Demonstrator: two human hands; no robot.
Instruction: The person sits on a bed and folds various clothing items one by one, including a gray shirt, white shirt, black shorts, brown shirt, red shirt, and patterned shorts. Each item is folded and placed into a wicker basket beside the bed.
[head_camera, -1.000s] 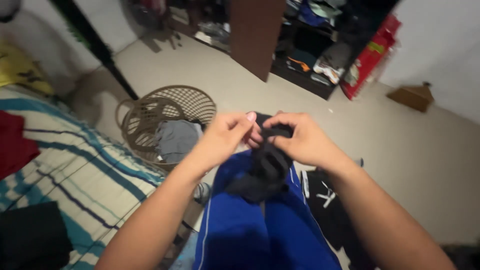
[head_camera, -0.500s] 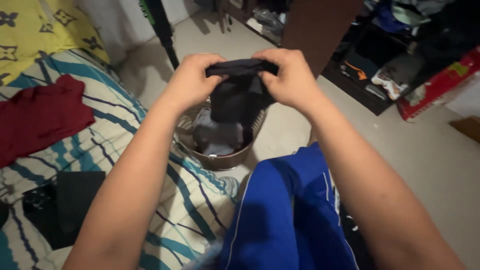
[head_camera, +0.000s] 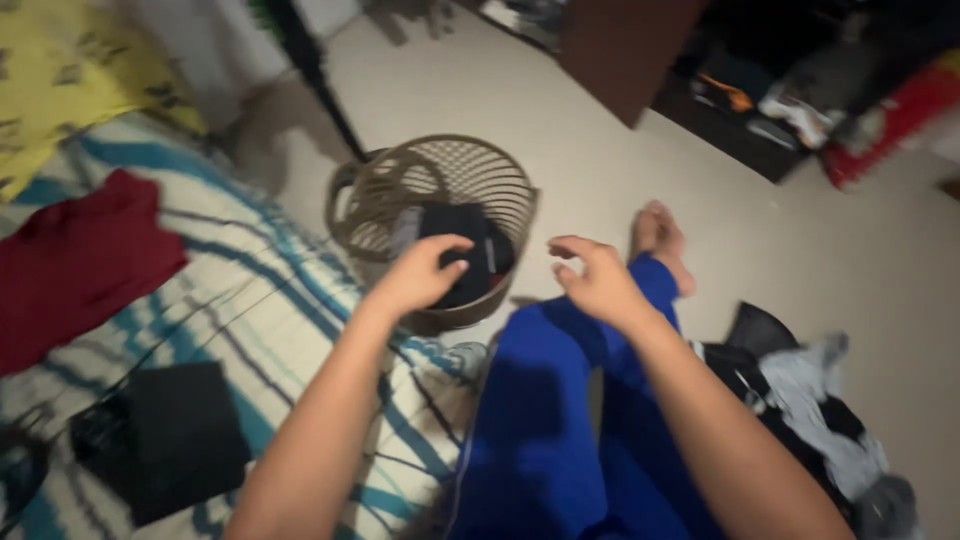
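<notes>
One package showing: a red boxy pack (head_camera: 885, 125) is leaning at the far right by the dark shelving (head_camera: 760, 90). Blurred. A yellow patch is showing on it.

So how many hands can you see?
2. The left hand reaches over the basket, by a black cloth inside it. The right hand hovers open above the blue trousers, holding nothing.

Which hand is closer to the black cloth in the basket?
Left. The left hand is right over the black cloth in the basket; the right hand hangs empty above the blue trousers.
</notes>
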